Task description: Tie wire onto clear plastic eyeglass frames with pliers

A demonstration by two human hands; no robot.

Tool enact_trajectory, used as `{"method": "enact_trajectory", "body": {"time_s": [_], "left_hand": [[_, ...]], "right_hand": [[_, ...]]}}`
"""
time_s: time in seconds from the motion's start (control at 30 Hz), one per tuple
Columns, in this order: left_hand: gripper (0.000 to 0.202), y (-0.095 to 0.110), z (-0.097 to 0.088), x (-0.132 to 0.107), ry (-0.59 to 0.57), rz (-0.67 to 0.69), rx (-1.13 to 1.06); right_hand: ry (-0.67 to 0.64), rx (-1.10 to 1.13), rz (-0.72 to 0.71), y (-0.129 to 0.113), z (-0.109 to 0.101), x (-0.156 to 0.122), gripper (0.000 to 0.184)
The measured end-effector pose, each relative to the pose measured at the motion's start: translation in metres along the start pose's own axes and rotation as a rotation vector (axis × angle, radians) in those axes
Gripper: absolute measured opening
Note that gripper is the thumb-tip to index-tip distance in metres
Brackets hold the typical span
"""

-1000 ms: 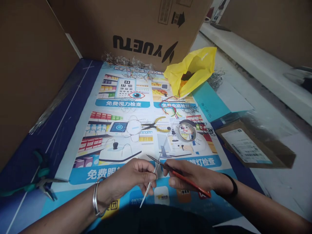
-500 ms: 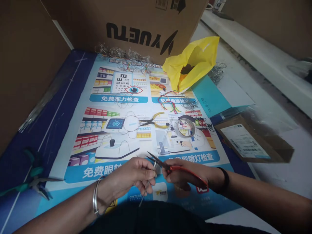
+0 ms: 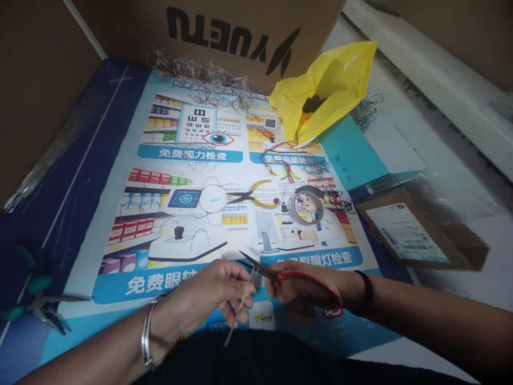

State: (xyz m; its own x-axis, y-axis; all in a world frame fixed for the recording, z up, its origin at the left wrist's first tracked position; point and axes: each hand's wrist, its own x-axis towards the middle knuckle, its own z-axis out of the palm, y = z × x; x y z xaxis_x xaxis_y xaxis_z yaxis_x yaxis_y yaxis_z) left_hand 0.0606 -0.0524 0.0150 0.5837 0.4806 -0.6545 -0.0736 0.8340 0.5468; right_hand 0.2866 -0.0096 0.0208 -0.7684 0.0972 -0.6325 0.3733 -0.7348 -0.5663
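Note:
Between the thumb and fingers of my left hand (image 3: 230,291) is a thin, pale wire (image 3: 267,230), which runs from near my lap up past the hand. My right hand (image 3: 296,286) is closed around red-handled scissors (image 3: 308,280). The scissor blades are slightly apart and point left, with the wire at or between them just above my left fingertips; I cannot tell whether they touch it. Beyond both hands lie pliers with yellow handles (image 3: 260,193), a roll of clear tape (image 3: 306,207) and bent loops of wire (image 3: 206,200) on the printed sheet (image 3: 236,176).
Green-handled pliers (image 3: 38,299) rest at the left. A yellow bag (image 3: 324,93), a teal box (image 3: 356,155) and a small cardboard box (image 3: 417,227) stand at the right. Tangled wire pieces (image 3: 204,75) line the large carton (image 3: 232,32) behind. Colored threads (image 3: 280,168) lie near the bag.
The view has shifted a little. Both hands keep nearly the same pose, left hand on the wire and right hand on the scissors. The blades look slightly closer together around the wire.

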Motion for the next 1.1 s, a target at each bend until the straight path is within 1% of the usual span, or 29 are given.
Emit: {"method": "enact_trajectory", "body": {"time_s": [0.17,0.3,0.4,0.6,0.73,0.8,0.87,0.97,1.03,1.07,1.1], "left_hand": [[0.020,0.000,0.002,-0.001,0.008,-0.015,-0.005],[0.022,0.001,0.004,-0.001,0.030,-0.049,-0.014],[0.023,0.000,0.003,-0.001,0.022,-0.062,-0.023],[0.020,0.000,0.001,0.001,-0.005,-0.056,-0.043],[0.019,0.000,0.001,0.002,-0.003,-0.052,-0.047],[0.019,0.000,0.002,0.001,-0.008,-0.044,-0.046],[0.020,0.000,0.001,0.000,-0.022,-0.037,-0.039],[0.020,0.002,0.001,-0.002,-0.034,-0.031,-0.023],[0.020,0.003,-0.001,-0.003,-0.050,-0.011,-0.021],[0.019,0.003,-0.001,-0.004,-0.060,0.008,-0.022],[0.019,0.004,-0.002,-0.004,-0.065,0.033,-0.024]], "right_hand": [[0.071,0.016,0.053,-0.008,0.008,-0.001,0.019],[0.073,0.094,0.082,-0.006,0.009,0.001,0.016],[0.065,0.148,0.104,-0.003,0.009,0.002,0.017],[0.078,0.143,0.062,0.000,0.010,0.003,0.017],[0.057,0.196,0.003,0.007,0.011,0.002,0.016],[0.070,0.200,-0.010,0.010,0.010,0.002,0.014],[0.084,0.167,-0.005,0.010,0.011,0.001,0.014],[0.081,0.062,0.034,0.002,0.013,-0.002,0.017],[0.116,-0.113,0.032,-0.004,0.015,-0.010,0.020],[0.176,-0.246,0.016,-0.006,0.015,-0.016,0.021],[0.271,-0.411,-0.014,-0.006,0.016,-0.024,0.022]]}}
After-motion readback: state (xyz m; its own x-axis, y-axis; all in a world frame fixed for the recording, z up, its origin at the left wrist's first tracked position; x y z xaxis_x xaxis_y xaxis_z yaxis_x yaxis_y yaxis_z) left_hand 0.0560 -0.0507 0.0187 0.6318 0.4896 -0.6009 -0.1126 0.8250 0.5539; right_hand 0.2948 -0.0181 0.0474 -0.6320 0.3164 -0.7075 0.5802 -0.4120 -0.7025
